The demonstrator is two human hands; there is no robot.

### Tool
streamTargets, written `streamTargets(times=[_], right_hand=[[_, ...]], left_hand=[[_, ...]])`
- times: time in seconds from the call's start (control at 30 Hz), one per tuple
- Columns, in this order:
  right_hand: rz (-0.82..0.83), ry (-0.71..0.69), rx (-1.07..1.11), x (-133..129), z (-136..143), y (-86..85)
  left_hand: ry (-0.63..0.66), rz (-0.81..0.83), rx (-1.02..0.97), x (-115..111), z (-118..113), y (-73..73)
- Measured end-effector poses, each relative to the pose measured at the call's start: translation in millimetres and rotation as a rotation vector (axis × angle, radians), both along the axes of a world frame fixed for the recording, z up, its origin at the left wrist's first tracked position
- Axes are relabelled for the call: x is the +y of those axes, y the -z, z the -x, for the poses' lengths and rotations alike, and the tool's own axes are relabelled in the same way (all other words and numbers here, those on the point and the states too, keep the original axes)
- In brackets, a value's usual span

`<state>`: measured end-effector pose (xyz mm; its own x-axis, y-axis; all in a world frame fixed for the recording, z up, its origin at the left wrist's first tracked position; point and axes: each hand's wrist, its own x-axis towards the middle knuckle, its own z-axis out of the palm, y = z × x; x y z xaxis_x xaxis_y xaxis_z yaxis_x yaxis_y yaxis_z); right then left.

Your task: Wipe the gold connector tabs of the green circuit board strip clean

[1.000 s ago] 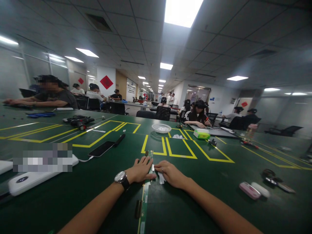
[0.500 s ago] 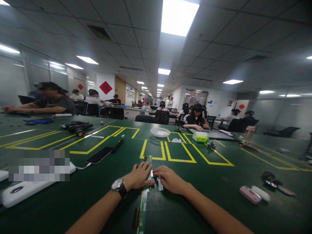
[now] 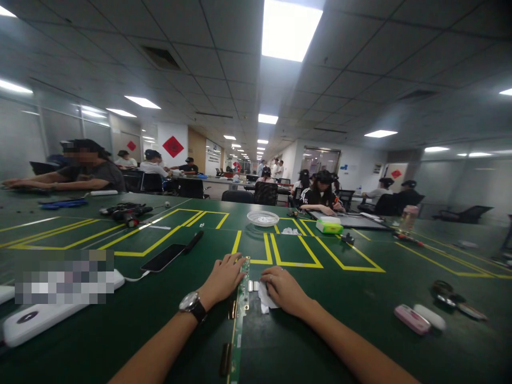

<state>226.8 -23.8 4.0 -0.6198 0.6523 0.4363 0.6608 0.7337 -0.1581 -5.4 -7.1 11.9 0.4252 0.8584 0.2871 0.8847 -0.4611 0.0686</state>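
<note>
A long, narrow green circuit board lies lengthwise on the green table, with brown flexible strips along its left edge. My left hand, with a watch on the wrist, rests over the board's far part, its fingertips on the left edge. Right of the board, my right hand has its fingers curled down on a white cloth or tissue. Between that white piece and the board sits a short silvery connector strip. Whether the right fingers pinch the white piece is partly hidden.
Ahead stands a white round basket. On the left are a black phone on a cable and a white power strip. A pink case lies at right, a green tissue pack farther off. Other people sit beyond.
My left hand has shifted left, uncovering more of the board. My right hand has moved slightly right, away from the board, and more of the white piece and the silvery strip shows.
</note>
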Motion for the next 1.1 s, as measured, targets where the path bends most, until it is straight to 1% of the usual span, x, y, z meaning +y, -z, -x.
streamTargets(times=[0.1,0.2,0.3,0.47,0.7,0.87,1.1], right_hand=[[0.020,-0.005,-0.049,-1.0,0.1,0.8],[0.021,-0.008,-0.068,-2.5,0.8,1.6],[0.017,-0.021,-0.071,-3.0,1.3,1.6],[-0.004,-0.065,-0.097,-3.7,1.2,-0.9],[-0.003,-0.058,-0.117,-5.2,1.9,-1.3],[0.020,-0.027,-0.094,-4.7,4.4,1.9],[0.023,0.056,-0.047,-4.3,3.7,5.2]], left_hand=[[-0.017,-0.009,0.027,-0.6,-1.8,8.1],[0.014,0.047,0.068,-1.2,-4.1,17.7],[0.023,0.078,0.079,-1.8,-6.1,22.3],[0.020,0.071,0.077,-3.7,-7.9,21.2],[0.021,0.045,0.085,-3.7,-8.8,23.1],[0.029,0.056,0.089,-4.3,-8.0,20.1],[0.031,0.066,0.079,-4.6,-6.6,17.9]])
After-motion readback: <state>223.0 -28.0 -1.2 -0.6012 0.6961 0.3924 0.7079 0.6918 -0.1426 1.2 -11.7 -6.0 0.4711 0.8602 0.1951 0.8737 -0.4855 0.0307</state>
